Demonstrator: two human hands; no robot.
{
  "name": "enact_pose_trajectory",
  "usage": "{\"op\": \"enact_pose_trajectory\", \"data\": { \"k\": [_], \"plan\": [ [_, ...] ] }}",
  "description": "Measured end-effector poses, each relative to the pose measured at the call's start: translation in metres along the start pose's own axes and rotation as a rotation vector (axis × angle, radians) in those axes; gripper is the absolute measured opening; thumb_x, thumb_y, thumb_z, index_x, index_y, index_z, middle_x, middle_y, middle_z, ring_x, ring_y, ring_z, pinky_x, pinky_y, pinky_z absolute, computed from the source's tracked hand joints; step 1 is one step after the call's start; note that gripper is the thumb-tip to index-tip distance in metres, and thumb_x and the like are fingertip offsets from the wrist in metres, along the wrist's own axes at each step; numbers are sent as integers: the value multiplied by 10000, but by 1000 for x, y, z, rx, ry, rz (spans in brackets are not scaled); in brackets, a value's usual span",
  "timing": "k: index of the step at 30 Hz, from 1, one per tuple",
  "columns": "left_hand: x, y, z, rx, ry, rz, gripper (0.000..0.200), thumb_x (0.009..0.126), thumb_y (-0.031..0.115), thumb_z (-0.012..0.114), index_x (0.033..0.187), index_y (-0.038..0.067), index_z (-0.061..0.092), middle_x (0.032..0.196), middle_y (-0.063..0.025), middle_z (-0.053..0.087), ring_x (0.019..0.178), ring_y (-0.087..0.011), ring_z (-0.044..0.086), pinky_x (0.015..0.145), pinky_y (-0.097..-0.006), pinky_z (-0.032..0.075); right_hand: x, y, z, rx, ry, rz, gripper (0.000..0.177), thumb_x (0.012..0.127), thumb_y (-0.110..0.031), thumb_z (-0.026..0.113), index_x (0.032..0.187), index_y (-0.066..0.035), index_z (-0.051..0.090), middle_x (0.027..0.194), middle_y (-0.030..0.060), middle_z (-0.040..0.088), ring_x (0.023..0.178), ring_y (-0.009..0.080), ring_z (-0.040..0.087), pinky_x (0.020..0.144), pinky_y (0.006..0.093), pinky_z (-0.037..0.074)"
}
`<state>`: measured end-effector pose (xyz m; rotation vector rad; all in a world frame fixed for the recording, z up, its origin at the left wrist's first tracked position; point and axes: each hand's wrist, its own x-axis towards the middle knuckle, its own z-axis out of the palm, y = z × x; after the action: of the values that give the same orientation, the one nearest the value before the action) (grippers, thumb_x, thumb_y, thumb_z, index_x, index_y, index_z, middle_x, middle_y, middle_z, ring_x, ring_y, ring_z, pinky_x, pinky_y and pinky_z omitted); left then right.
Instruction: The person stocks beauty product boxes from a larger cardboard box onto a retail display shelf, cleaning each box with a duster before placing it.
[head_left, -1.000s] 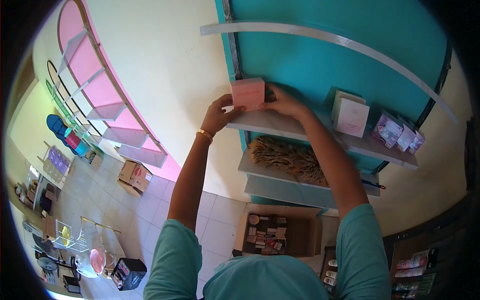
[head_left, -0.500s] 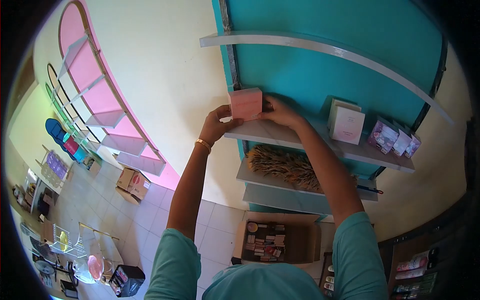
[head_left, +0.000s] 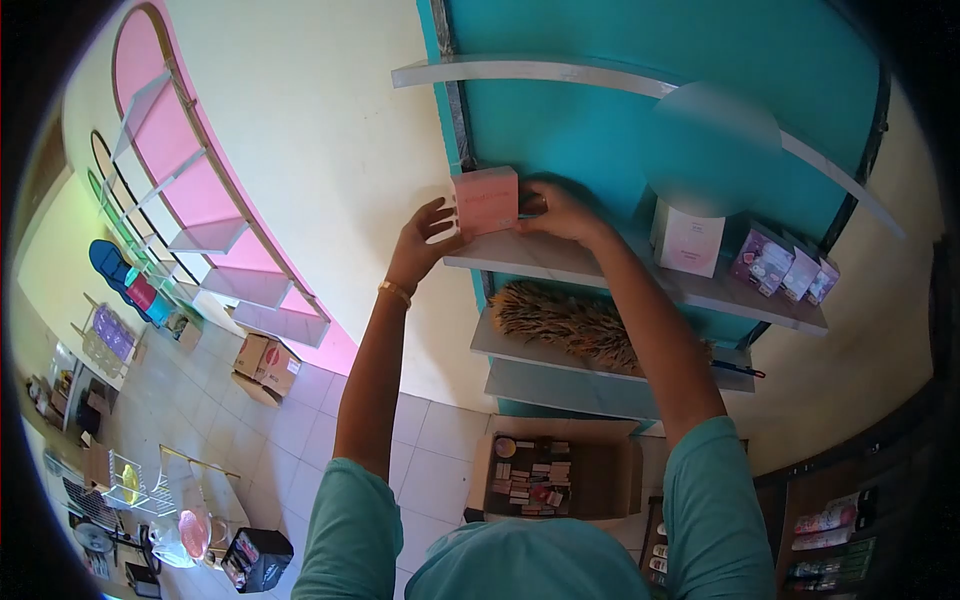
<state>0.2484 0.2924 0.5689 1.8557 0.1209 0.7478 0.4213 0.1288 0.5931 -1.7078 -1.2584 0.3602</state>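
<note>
A pink box (head_left: 487, 202) stands upright at the left end of a grey marbled shelf (head_left: 560, 262) on the teal wall. At the box's left side is my left hand (head_left: 428, 238), fingers apart and the fingertips near its edge. My right hand (head_left: 562, 214) is at the box's right side, with its fingers bent beside the edge; whether they grip it cannot be made out. Farther right on this shelf stand a white box (head_left: 688, 240) and several purple patterned boxes (head_left: 766, 264).
Dried brown plumes (head_left: 560, 322) lie on the shelf below. An open carton (head_left: 610, 480) with small boxes sits on the floor. Another shelf (head_left: 560, 68) curves overhead. Pink wall shelving (head_left: 250, 288) and a closed carton (head_left: 266, 366) are at the left.
My left hand has loosened from the pink box and its fingers have spread. My right hand has shifted slightly at the other side. The view has moved a little.
</note>
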Motion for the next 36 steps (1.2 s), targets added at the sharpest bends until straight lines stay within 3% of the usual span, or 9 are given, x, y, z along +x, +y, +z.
{"op": "enact_pose_trajectory", "data": {
  "k": [5, 9, 11, 17, 19, 23, 26, 31, 36],
  "plan": [
    [-57, 18, -9, -189, 240, -25, 430, 845, 209, 469, 1223, 19, 395, 1181, -106, 481, 1088, -196, 467, 880, -342, 388, -43, -35, -12, -304, 216, 72, 618, 695, -183, 698, 1215, -15, 406, 1099, 169, 526, 1040, 259, 502, 885, 348, 388],
    [-148, -42, 1, -532, 570, 6, 322, 856, 163, 461, 1141, 14, 462, 1067, -100, 544, 1002, -185, 513, 824, -316, 416, -119, -56, 2, -132, 480, -241, 574, 731, -197, 669, 1215, -26, 411, 1091, 168, 533, 1041, 238, 505, 870, 339, 391],
    [-214, -82, 23, -483, 702, -200, 298, 859, 180, 468, 1106, 14, 488, 1029, -101, 554, 969, -170, 522, 806, -303, 422, -167, -54, 23, 143, 462, -271, 542, 749, -184, 649, 1212, -32, 414, 1075, 147, 544, 1025, 207, 517, 856, 330, 394],
    [-452, -181, 85, -22, 278, -676, 247, 820, 163, 522, 1021, 23, 550, 816, -68, 616, 800, -130, 571, 671, -238, 444, -289, 8, 96, 451, 179, 3, 472, 784, -48, 585, 1218, -37, 399, 991, 89, 555, 926, 157, 535, 828, 296, 420],
    [-497, -172, 97, -193, 345, -1054, 263, 797, 155, 541, 1026, 29, 553, 834, -74, 615, 771, -134, 571, 659, -238, 449, -319, 29, 117, 655, 199, 183, 449, 796, -19, 560, 1214, -29, 396, 965, 86, 561, 902, 145, 536, 820, 278, 423],
    [-556, -186, 109, -255, 276, -1277, 281, 786, 166, 545, 1040, 46, 551, 848, -72, 611, 739, -147, 575, 633, -254, 454, -348, 46, 130, 705, 114, 253, 389, 809, -7, 541, 1179, -22, 422, 919, 73, 558, 880, 134, 540, 804, 276, 438],
    [-580, -205, 117, -154, 169, -1381, 282, 787, 173, 558, 1029, 28, 556, 841, -73, 600, 735, -135, 561, 636, -241, 454, -349, 46, 132, 701, -14, 298, 352, 808, -14, 547, 1147, -19, 451, 901, 68, 555, 874, 129, 537, 802, 275, 441],
    [-586, -196, 140, -214, 202, -1180, 292, 802, 194, 562, 1034, 16, 555, 872, -70, 600, 768, -120, 556, 669, -231, 446, -341, 49, 144, 662, -157, 201, 295, 823, -34, 535, 1112, -19, 482, 887, 58, 554, 866, 120, 536, 779, 261, 445],
    [-612, -178, 146, 12, 137, -1168, 300, 806, 201, 564, 1050, 28, 552, 944, -88, 606, 876, -155, 559, 796, -281, 435, -363, 89, 196, 863, -265, 377, 285, 839, -95, 532, 1110, -21, 486, 868, 46, 558, 837, 104, 540, 701, 231, 445]
  ]
}}
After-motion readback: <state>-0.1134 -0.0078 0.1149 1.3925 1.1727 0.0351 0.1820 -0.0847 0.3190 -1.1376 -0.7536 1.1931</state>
